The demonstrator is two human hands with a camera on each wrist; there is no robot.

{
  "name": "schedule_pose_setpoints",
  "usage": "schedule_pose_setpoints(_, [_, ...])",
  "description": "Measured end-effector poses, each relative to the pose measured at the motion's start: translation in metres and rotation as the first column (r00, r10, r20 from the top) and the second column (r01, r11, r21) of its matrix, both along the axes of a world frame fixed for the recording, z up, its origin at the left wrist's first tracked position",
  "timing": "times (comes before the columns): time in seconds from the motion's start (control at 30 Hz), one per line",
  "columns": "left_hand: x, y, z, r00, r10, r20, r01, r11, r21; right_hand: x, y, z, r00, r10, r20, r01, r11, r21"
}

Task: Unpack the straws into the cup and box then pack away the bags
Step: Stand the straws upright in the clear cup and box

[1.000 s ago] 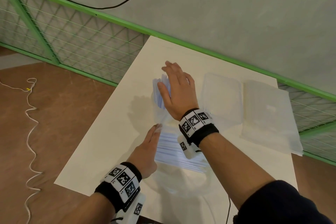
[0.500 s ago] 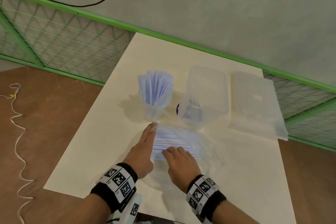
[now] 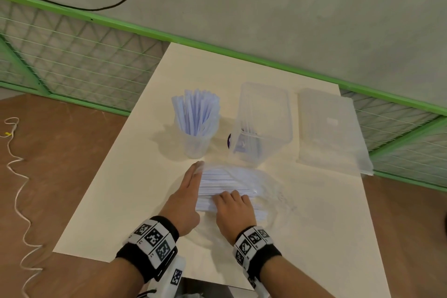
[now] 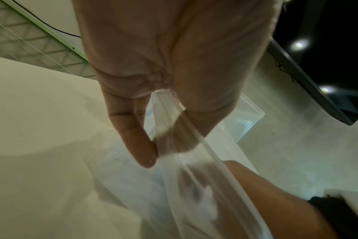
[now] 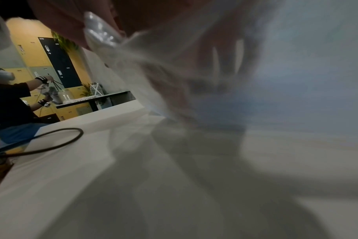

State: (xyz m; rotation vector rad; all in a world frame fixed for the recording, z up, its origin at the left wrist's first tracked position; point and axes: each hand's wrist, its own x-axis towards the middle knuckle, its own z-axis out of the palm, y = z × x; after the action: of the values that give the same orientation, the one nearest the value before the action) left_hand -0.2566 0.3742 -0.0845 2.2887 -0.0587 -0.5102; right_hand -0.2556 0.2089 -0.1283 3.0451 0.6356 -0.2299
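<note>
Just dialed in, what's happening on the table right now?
A person is working on a clear bag of straws lying on the white table. The left hand pinches the bag's open edge, and the right hand is curled over the straws at the bag's near side. Behind it, the cup already stands full of straws, and the clear box holds a few. A lid lies beside the box.

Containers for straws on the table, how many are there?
2. A clear cup full of straws stands left of the clear box, which holds a few. A bag lies in front, under both hands.
</note>
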Motion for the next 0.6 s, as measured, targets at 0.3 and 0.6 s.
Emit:
schedule_pose_setpoints(0.3, [-0.002,0.001,-0.001,1.0,0.003,0.005,-0.003,1.0,-0.011,0.008,0.011,0.008,0.987,-0.081,-0.14,0.067,0.993,-0.1])
schedule_pose_setpoints(0.6, [0.0,0.003,-0.001,0.999,0.005,0.039,-0.004,1.0,-0.027,0.016,0.015,0.014,0.974,-0.019,-0.226,-0.033,0.974,-0.224])
